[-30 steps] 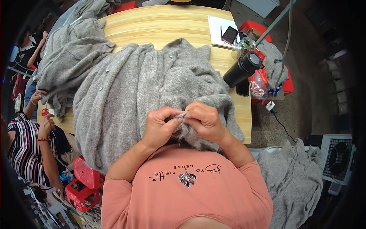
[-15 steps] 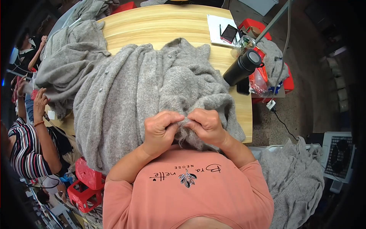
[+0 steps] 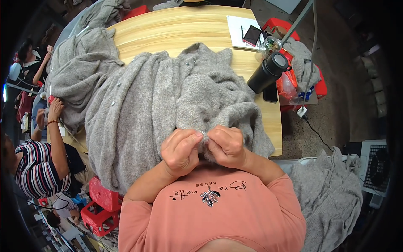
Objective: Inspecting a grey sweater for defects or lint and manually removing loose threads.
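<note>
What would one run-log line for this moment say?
left hand: pinching grey cardigan edge | right hand: pinching same edge, close beside | cardigan: spread on wooden table | nearby: black flask

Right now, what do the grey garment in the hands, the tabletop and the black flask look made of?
Grey cardigan: fuzzy knit, probably wool or acrylic; matte, soft folds, small shiny buttons. Left hand and right hand pinch its edge.
Tabletop: pale wood or wood-look laminate; straight grain lines, slight sheen.
Black flask: likely coated metal or plastic; smooth, matte.

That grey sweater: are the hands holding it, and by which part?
Yes. Both the left hand and right hand pinch the grey knit sweater at its near edge, fingertips close together.
</note>
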Demonstrator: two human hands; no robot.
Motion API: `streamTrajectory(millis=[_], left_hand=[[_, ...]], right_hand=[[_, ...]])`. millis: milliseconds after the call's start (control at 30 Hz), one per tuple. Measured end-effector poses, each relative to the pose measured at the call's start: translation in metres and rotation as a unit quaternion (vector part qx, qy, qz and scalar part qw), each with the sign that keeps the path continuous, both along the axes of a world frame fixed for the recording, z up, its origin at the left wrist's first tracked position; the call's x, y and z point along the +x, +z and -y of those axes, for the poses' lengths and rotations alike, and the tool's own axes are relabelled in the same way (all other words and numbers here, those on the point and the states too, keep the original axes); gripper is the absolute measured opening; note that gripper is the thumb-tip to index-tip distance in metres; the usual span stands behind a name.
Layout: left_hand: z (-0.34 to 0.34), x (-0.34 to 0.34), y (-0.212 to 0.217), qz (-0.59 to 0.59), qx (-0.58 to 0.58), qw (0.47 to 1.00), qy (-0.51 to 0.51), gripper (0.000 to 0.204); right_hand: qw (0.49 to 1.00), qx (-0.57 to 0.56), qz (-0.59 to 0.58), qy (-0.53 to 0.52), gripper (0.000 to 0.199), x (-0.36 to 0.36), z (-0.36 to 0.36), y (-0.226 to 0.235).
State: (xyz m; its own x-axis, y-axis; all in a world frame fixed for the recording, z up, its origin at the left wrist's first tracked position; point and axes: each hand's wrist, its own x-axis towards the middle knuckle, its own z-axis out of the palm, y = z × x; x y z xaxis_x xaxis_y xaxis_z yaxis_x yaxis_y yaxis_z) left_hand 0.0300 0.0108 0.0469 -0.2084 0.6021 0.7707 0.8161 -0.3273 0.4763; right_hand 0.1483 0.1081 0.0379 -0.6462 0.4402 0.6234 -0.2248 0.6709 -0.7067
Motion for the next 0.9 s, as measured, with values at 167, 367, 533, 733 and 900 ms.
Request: streamTrajectory(millis=[167,367,533,733,900], left_hand=[[0.001,0.002,-0.003,-0.054,0.007,0.998,0.002,0.024],[0.0,0.005,-0.006,-0.008,-0.034,0.999,0.02,0.022],[0.0,-0.006,-0.014,0.156,-0.167,0.971,0.063,0.005],[-0.004,-0.016,-0.021,0.335,-0.274,0.9,0.051,0.005],[-0.002,-0.009,-0.018,0.355,-0.256,0.899,0.036,0.005]], right_hand=[[1.0,0.015,-0.007,-0.015,0.01,-0.001,-0.003,-0.002],[0.997,0.063,-0.014,-0.053,0.008,-0.009,-0.008,-0.004],[0.978,-0.095,-0.01,-0.184,0.007,0.001,-0.043,-0.02],[0.927,0.199,0.265,-0.178,0.02,0.001,-0.035,-0.03],[0.99,0.108,0.093,0.006,0.021,-0.012,-0.022,-0.006]])
